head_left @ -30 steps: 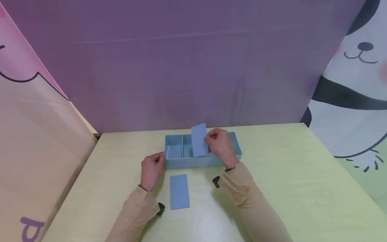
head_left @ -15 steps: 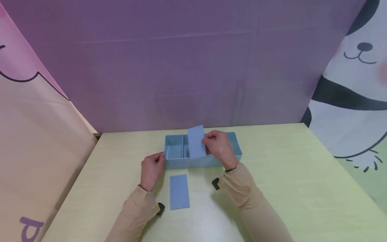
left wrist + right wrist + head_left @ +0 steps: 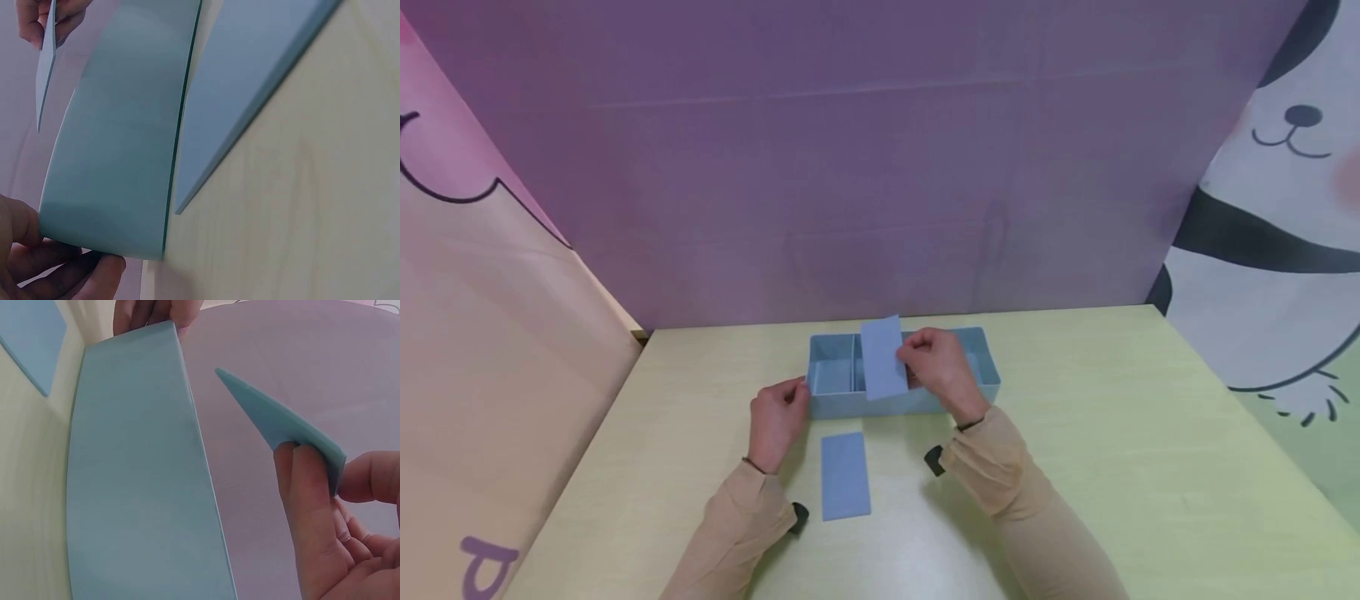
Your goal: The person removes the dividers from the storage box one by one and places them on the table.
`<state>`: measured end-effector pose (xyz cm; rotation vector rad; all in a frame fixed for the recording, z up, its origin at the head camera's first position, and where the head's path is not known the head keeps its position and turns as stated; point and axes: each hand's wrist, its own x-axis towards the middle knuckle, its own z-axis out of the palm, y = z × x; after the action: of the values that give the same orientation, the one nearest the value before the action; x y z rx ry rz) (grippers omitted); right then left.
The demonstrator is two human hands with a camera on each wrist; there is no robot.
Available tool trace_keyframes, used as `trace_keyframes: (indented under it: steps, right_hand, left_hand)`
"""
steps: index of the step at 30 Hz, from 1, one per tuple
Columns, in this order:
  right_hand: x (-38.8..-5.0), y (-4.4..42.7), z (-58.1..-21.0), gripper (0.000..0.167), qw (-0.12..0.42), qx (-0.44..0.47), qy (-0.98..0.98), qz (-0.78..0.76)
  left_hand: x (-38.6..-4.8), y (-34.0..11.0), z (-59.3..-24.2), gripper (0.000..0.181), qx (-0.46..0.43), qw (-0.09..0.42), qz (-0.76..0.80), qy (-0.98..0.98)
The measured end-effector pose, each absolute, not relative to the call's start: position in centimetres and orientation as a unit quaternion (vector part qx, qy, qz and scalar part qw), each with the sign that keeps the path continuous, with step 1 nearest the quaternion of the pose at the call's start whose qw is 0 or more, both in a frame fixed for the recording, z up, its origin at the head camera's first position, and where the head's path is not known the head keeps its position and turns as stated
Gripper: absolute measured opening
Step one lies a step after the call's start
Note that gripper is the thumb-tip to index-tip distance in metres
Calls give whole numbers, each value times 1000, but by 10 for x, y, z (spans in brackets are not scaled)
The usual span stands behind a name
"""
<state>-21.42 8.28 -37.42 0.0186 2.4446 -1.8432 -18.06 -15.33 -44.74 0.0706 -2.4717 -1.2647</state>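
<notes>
A long light-blue storage box [image 3: 887, 405] stands upright on the table, with a thin divider [image 3: 853, 363] across its left part. My left hand [image 3: 777, 423] grips the box's left end, thumb at the rim and fingertips against the outer end wall in the left wrist view. Above the box my right hand [image 3: 942, 367] pinches a flat blue divider panel [image 3: 882, 358] by its right edge. The panel stands tilted and apart from the box wall [image 3: 137, 462] in the right wrist view. It hides part of the box's interior.
A second flat blue panel [image 3: 846, 477] lies on the pale wooden table [image 3: 1150, 467] in front of the box, between my forearms. A purple backdrop [image 3: 850, 167] rises behind the table's back edge.
My right hand has moved a little left and down, carrying the divider panel along over the box. The left hand, the box and the panel on the table have stayed put.
</notes>
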Motion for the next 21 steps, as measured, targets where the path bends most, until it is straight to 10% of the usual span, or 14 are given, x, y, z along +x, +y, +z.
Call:
trace_keyframes:
  steps: [21]
  right_hand:
    - [-205, 88, -379, 10, 36, -7, 795, -606]
  left_hand:
    - [-179, -153, -445, 28, 27, 170, -453, -875]
